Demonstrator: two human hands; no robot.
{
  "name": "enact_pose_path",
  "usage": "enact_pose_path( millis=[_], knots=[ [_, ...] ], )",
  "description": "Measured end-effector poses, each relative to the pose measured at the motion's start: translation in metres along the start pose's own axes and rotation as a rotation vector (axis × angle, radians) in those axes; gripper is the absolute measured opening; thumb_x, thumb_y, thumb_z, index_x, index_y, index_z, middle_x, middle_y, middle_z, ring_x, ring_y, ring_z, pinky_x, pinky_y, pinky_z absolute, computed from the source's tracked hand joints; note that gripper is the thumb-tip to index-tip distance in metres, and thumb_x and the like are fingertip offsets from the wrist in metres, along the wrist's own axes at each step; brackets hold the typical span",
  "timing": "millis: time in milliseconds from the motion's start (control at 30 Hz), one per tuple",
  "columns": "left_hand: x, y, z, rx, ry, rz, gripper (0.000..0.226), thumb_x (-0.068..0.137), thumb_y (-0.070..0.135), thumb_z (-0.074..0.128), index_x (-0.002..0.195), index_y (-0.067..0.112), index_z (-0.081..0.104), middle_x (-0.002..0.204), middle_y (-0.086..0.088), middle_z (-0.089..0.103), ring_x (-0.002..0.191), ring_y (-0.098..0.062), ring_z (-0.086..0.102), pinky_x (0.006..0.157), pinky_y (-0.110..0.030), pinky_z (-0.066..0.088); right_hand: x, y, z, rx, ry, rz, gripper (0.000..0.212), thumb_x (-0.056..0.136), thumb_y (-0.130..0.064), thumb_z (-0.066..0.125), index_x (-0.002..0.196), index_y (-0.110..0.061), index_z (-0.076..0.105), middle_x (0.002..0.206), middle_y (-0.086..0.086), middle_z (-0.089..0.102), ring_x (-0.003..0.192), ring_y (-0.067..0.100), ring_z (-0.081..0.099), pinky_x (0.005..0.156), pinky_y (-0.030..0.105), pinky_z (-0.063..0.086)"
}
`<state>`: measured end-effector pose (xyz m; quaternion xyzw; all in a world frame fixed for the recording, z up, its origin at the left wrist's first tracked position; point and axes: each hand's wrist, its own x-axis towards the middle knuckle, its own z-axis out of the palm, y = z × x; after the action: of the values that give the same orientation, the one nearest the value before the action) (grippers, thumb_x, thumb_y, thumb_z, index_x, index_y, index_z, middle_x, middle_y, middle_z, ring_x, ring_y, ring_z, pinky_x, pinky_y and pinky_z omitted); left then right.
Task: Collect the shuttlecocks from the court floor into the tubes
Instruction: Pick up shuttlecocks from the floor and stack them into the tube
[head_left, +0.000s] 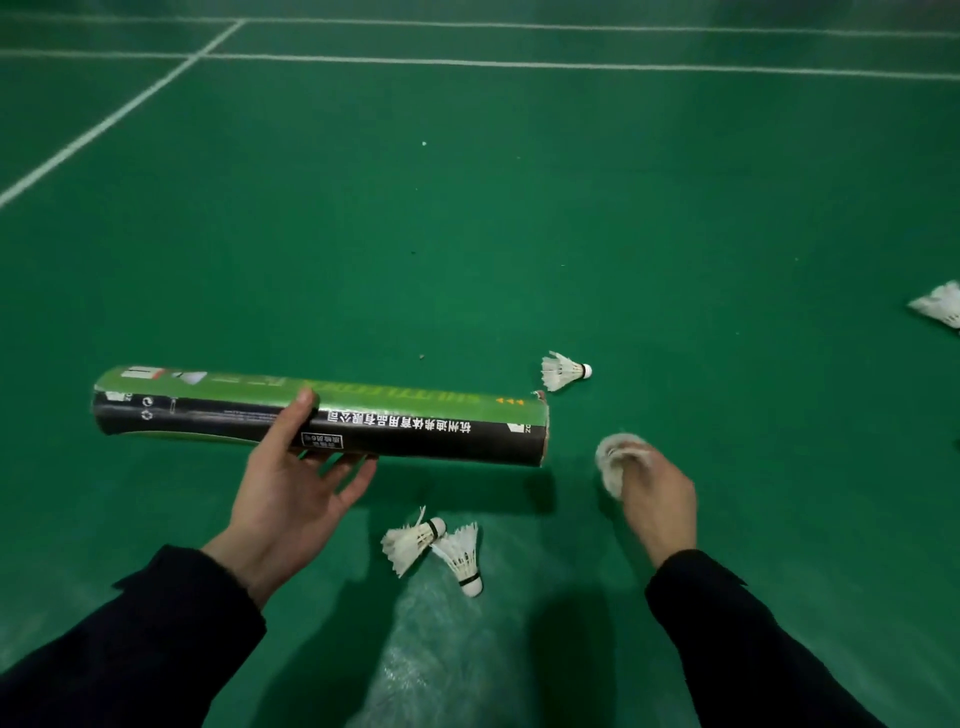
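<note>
Left hand (291, 493) under the tube (322, 415), thumb over its side, fingers curled loosely below, holding it level above the green floor (467, 208). Right hand (657, 499) closed around a blurred shuttlecock (613, 457), just beside the open end of the tube. Task only partly done: two shuttlecocks (436, 551) touching each other on the floor near the hands, one more (563, 371) past the tube end, another (940, 306) cut off at the right edge. Inside of the tube hidden, so number already collected impossible to tell.
</note>
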<state>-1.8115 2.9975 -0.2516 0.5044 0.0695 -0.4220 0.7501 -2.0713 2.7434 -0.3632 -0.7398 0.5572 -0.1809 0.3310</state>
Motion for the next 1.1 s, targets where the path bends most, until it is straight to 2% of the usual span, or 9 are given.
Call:
enact_pose_path(
  millis=[100,167,400,533,633,800,900,967,1100],
  knots=[
    [0.004,-0.009,0.002,0.006,0.02,-0.019,0.034,0.083,0.051,0.077,0.106,0.031,0.064,0.122,-0.007,0.064,0.119,-0.031,0.062,0.081,-0.04,0.059,-0.015,-0.029,-0.036,0.74,0.06,0.092,0.047,0.091,0.013,0.059,0.101,-0.033,0.064,0.102,-0.009,0.078,0.086,0.003,0.074,0.071,0.021,0.062],
    [0.006,-0.016,0.002,-0.004,0.022,-0.039,0.031,0.084,0.052,0.075,0.103,0.03,0.062,0.117,-0.006,0.066,0.119,-0.03,0.062,0.085,-0.041,0.056,-0.03,-0.046,-0.053,0.899,-0.058,0.037,0.058,0.085,0.023,0.057,0.103,-0.031,0.062,0.1,-0.009,0.079,0.084,0.009,0.076,0.064,0.022,0.061],
    [0.001,-0.039,0.0,0.0,-0.043,-0.129,0.051,0.082,0.06,0.076,0.114,0.025,0.057,0.11,-0.008,0.069,0.108,-0.029,0.066,0.081,-0.037,0.06,-0.059,-0.082,-0.043,0.613,-0.385,-0.072,0.03,0.096,0.009,0.051,0.101,-0.02,0.056,0.086,-0.015,0.072,0.073,-0.003,0.061,0.065,0.013,0.048],
    [-0.002,-0.032,-0.007,-0.054,0.014,-0.106,0.047,0.083,0.058,0.077,0.11,0.024,0.059,0.113,-0.009,0.067,0.107,-0.029,0.066,0.082,-0.037,0.06,-0.069,-0.093,-0.023,0.655,-0.094,-0.016,0.022,0.099,-0.012,0.061,0.108,-0.027,0.049,0.105,-0.005,0.059,0.081,-0.003,0.056,0.07,0.017,0.045],
    [-0.002,-0.027,-0.015,-0.115,0.045,-0.078,0.038,0.082,0.058,0.078,0.097,0.026,0.064,0.107,-0.007,0.068,0.105,-0.028,0.065,0.076,-0.035,0.062,-0.083,-0.096,-0.024,0.802,0.128,-0.206,0.006,0.094,-0.029,0.064,0.096,-0.024,0.061,0.081,-0.014,0.06,0.063,-0.001,0.05,0.058,0.017,0.041],
    [0.0,-0.029,-0.027,-0.081,0.049,-0.075,0.05,0.08,0.058,0.08,0.108,0.023,0.059,0.107,-0.007,0.07,0.107,-0.03,0.067,0.073,-0.035,0.063,-0.098,-0.1,-0.015,0.651,-0.396,-0.302,0.024,0.091,-0.049,0.06,0.095,-0.027,0.069,0.055,-0.005,0.04,0.048,0.019,0.04,0.042,0.036,0.032],
    [0.003,-0.033,-0.033,-0.025,0.026,-0.089,0.057,0.079,0.059,0.08,0.116,0.022,0.058,0.113,-0.008,0.071,0.111,-0.029,0.069,0.074,-0.036,0.063,-0.098,-0.101,-0.012,0.623,-0.651,-0.183,0.022,0.09,-0.045,0.061,0.108,-0.042,0.073,0.05,-0.005,0.056,0.042,0.013,0.051,0.043,0.025,0.042],
    [0.005,-0.035,-0.036,0.011,0.019,-0.091,0.056,0.082,0.059,0.078,0.12,0.023,0.057,0.121,-0.009,0.068,0.114,-0.029,0.068,0.075,-0.038,0.063,-0.101,-0.102,-0.008,0.62,-0.834,-0.138,0.022,0.092,-0.038,0.063,0.112,-0.04,0.073,0.075,-0.006,0.076,0.046,0.012,0.06,0.044,0.022,0.047],
    [0.009,-0.035,-0.04,-0.011,0.04,-0.086,0.054,0.082,0.058,0.077,0.119,0.022,0.059,0.115,-0.008,0.07,0.107,-0.027,0.073,0.074,-0.037,0.063,-0.109,-0.108,0.009,0.696,-0.587,-0.11,0.022,0.092,-0.018,0.073,0.101,-0.039,0.075,0.097,-0.011,0.078,0.052,0.004,0.061,0.043,0.017,0.043]
  ],
)
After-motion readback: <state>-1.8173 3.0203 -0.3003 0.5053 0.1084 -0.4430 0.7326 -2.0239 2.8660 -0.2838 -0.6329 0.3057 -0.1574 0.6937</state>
